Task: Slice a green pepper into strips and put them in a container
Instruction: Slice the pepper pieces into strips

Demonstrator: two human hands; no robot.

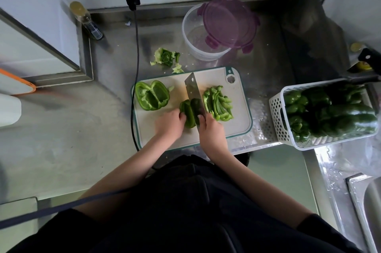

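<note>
On the white cutting board [237, 127] lies a piece of green pepper [188, 113], skin side up. My left hand [170, 124] holds it with curled fingers. My right hand [211, 131] grips the handle of a cleaver [193, 93], whose blade stands on the pepper piece's right side. A pile of cut pepper strips [218, 103] lies to the right of the blade. A hollowed pepper half [151, 96] rests open side up at the board's left. Behind the board stands a clear round container [192, 35] with its purple lid [228, 21] leaning across its rim.
The pepper core and scraps [166, 59] lie on the steel counter behind the board. A white perforated basket [277, 116] of whole green peppers stands to the right. A black cable [136, 50] runs down past the board's left edge. A sink [369, 207] is at lower right, a bottle [86, 20] at the back left.
</note>
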